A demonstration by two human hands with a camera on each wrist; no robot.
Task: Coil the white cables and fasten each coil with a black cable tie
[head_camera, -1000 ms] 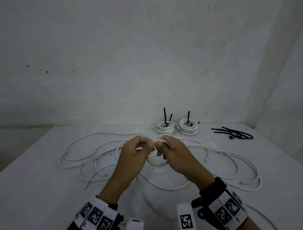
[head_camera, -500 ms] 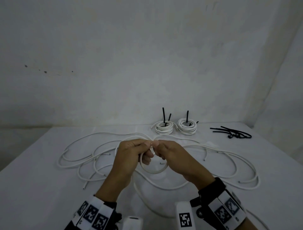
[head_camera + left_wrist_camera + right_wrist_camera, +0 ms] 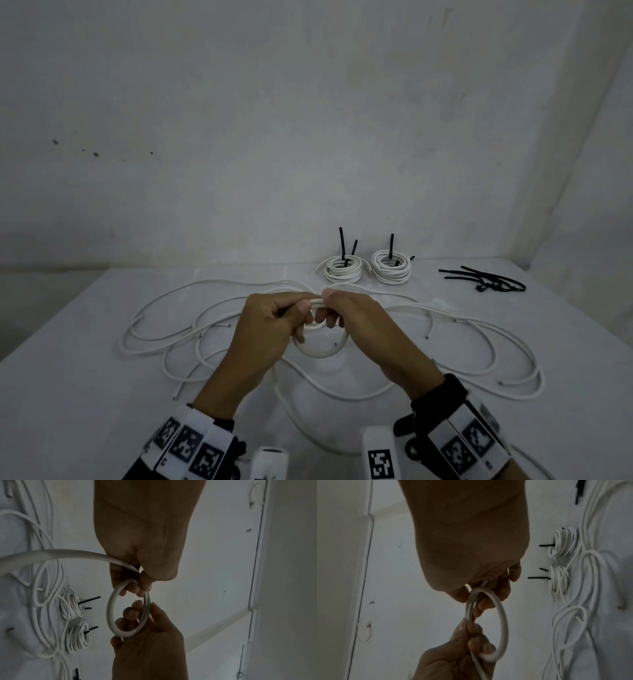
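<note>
Both hands meet above the middle of the table and hold one small loop of white cable (image 3: 322,354) that hangs below the fingers. My left hand (image 3: 291,315) pinches the top of the loop between thumb and curled fingers. My right hand (image 3: 334,310) pinches the same stretch from the right. In the left wrist view the loop (image 3: 110,609) has two turns, and the cable's free length (image 3: 51,553) runs off to the left. The right wrist view shows the loop (image 3: 503,615) between both hands. Loose black cable ties (image 3: 486,281) lie at the far right.
Two tied coils (image 3: 342,271) (image 3: 391,271) with black tie tails sticking up stand at the back by the wall. Several loose white cables (image 3: 161,342) (image 3: 507,359) sprawl left and right of my hands. The white table (image 3: 68,394) ends near the wall corner at the right.
Both hands stayed together at the loop's top while the left thumb rolled over the cable. The loop hangs a little lower and the slack cable on the table shifted slightly.
</note>
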